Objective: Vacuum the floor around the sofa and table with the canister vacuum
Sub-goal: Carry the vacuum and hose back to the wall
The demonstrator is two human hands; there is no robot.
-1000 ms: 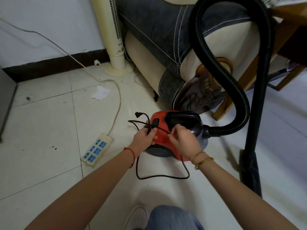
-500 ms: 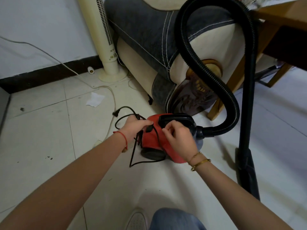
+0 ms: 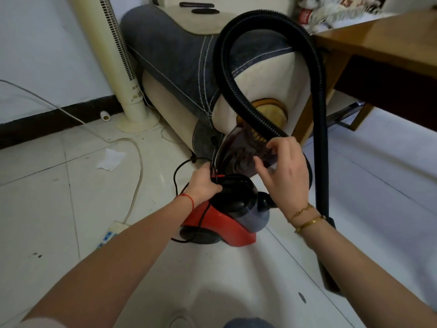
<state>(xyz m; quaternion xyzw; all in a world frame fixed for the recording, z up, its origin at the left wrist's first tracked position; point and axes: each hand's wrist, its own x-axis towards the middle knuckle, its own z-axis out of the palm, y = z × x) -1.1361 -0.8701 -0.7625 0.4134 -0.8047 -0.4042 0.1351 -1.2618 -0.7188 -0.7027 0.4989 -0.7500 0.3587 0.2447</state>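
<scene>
The red canister vacuum [image 3: 220, 224] stands on the white tiled floor in front of the sofa [image 3: 179, 55]. Its black hose [image 3: 233, 91] loops up over the sofa arm and joins the black wand [image 3: 321, 138], which leans upright at the right. My left hand [image 3: 203, 185] grips loops of the black power cord [image 3: 176, 179] at the vacuum's rear top. Above the canister hovers my right hand [image 3: 287, 171], its fingers loosely bent with nothing visible in them. The wooden table [image 3: 390, 43] is at the upper right.
A cream tower fan [image 3: 111, 55] stands by the wall left of the sofa. A white power strip [image 3: 110, 233] and its cable [image 3: 138, 162] lie on the floor left of my arm. A crumpled tissue [image 3: 111, 159] lies near them.
My right hand has lifted off the vacuum's top and now hovers higher, near the hose. My left hand still holds the cord at the canister's rear.
</scene>
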